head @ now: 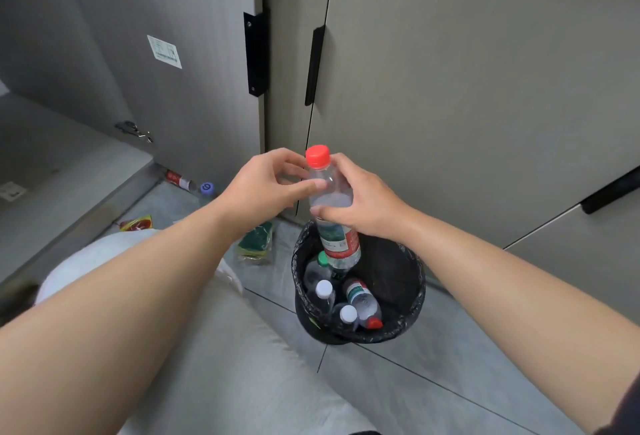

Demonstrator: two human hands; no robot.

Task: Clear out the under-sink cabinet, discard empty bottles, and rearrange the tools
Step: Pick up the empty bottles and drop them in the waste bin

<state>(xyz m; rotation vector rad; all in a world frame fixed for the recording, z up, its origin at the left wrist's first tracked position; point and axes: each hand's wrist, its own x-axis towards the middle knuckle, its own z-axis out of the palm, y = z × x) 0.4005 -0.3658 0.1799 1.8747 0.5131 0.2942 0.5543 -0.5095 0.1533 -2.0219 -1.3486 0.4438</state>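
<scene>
Red-capped bottle (332, 199), gripped by right hand (360, 206) and pinched by left hand (266, 185), hangs over the bin (414, 282). Four binned bottles (362, 301) lie inside; two floor bottles (180, 180) are not yet discarded.

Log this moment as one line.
step: discard bottle | right hand: grips red-capped bottle body | left hand: pinches its neck | bottle: over black bin | bin: other bottles inside
</scene>
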